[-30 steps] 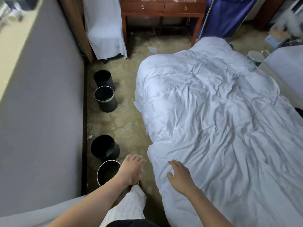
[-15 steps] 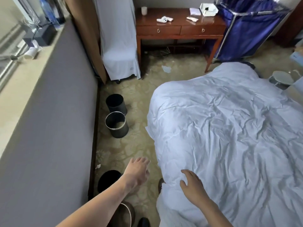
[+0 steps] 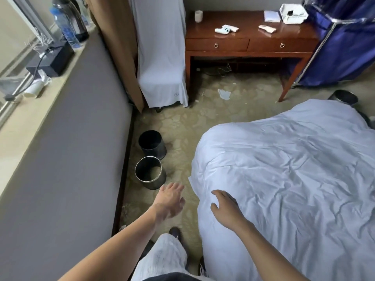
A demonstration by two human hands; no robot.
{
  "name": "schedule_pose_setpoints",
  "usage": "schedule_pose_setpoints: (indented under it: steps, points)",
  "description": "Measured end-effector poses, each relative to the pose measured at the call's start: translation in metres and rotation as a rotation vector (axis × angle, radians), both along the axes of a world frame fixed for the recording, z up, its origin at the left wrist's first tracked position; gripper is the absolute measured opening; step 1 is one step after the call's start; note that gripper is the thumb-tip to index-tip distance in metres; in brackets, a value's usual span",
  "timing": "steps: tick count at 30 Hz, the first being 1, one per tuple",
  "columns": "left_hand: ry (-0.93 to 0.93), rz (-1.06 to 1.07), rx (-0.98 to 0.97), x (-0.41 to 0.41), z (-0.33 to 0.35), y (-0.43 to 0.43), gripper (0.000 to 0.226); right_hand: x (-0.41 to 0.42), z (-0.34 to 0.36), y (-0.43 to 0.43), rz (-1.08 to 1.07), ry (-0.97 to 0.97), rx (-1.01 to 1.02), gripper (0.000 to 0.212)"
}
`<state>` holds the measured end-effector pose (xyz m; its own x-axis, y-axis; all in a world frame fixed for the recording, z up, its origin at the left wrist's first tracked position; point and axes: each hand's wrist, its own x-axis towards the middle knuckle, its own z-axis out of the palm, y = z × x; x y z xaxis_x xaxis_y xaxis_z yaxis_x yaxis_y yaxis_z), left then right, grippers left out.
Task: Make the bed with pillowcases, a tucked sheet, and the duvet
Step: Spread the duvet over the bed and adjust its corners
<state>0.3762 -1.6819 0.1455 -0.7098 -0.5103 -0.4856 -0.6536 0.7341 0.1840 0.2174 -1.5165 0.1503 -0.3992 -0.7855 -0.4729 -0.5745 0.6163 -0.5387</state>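
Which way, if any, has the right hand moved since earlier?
Yes: the right hand moved forward along the white duvet, toward the brown wooden desk; the steel-rimmed black bin, far ahead before, is now close.

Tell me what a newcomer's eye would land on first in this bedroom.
The rumpled white duvet fills the right half of the view, with the right hand open at its near left edge and the left hand open over the carpet beside it. Next come the plain black bin and the steel-rimmed bin standing on the floor to the left, and the wooden desk at the back.
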Motion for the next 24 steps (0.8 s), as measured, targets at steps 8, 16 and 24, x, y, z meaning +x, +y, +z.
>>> schedule_pose_setpoints:
  steps: [8,16,24]
  points:
    - [0.064,-0.006,0.035,-0.072,-0.014,-0.153,0.057,-0.067,-0.019,-0.161,-0.001,0.015,0.026,0.051]
    - [0.062,-0.146,0.044,-0.154,0.007,-0.339,0.061,-0.149,-0.002,-0.327,-0.131,0.055,0.081,0.052]
    - [0.071,-0.302,0.126,-0.276,0.016,-0.442,0.059,-0.230,-0.001,-0.414,-0.441,-0.037,0.096,0.051]
